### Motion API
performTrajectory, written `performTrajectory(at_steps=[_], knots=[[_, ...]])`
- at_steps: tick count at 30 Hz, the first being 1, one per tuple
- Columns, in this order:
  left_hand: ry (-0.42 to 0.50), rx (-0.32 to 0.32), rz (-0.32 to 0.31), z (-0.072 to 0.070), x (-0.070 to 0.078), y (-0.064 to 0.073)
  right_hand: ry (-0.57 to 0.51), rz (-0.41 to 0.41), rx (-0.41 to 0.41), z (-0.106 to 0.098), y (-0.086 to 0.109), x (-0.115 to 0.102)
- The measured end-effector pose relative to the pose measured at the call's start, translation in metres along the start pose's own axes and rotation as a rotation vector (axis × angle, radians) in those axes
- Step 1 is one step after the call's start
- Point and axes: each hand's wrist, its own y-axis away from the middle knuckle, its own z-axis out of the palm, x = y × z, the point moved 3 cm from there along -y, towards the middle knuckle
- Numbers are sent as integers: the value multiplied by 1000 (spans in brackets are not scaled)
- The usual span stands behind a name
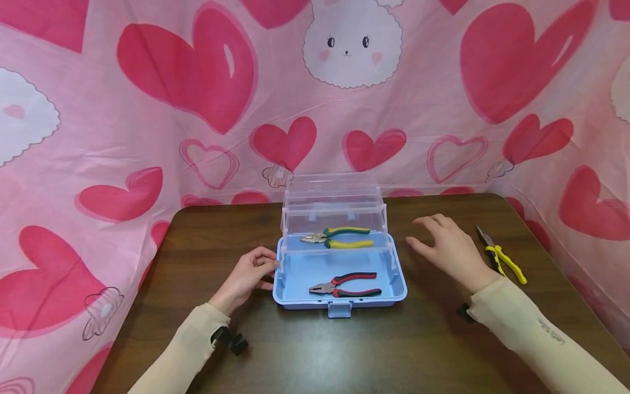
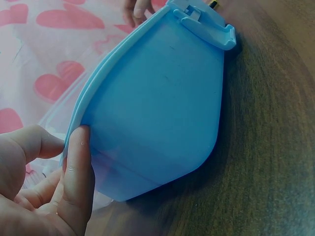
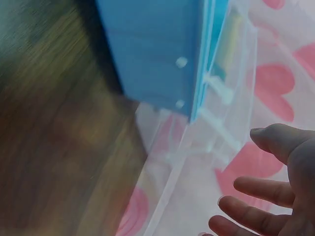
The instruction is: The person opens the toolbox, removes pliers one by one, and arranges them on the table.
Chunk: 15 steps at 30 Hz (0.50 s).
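Note:
A blue toolbox (image 1: 295,278) with its clear lid (image 1: 334,192) raised at the back sits mid-table. My left hand (image 1: 250,276) pinches the box's left rim between thumb and fingers, seen close in the left wrist view at the rim (image 2: 93,93). Red-and-black pliers (image 1: 344,285) lie on the box floor near the front. Behind them, green-and-yellow pliers (image 1: 339,238) rest higher, on the clear tray. To the right of the box, my right hand (image 1: 450,251) hovers with fingers spread and holds nothing. Yellow-and-black long-nose pliers (image 1: 507,262) lie on the table just beyond that hand.
The dark wooden table (image 1: 315,355) ends at a pink heart-print curtain (image 1: 216,158) at the back and sides. A blue latch (image 1: 339,311) hangs at the box's front. Each wrist wears a small black camera mount (image 1: 230,340).

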Motion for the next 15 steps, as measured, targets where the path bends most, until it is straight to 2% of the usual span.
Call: performTrajectory(at_steps=[15], knots=[[-3, -6, 1, 0, 1, 1, 4, -244, 60, 10, -25, -56]])
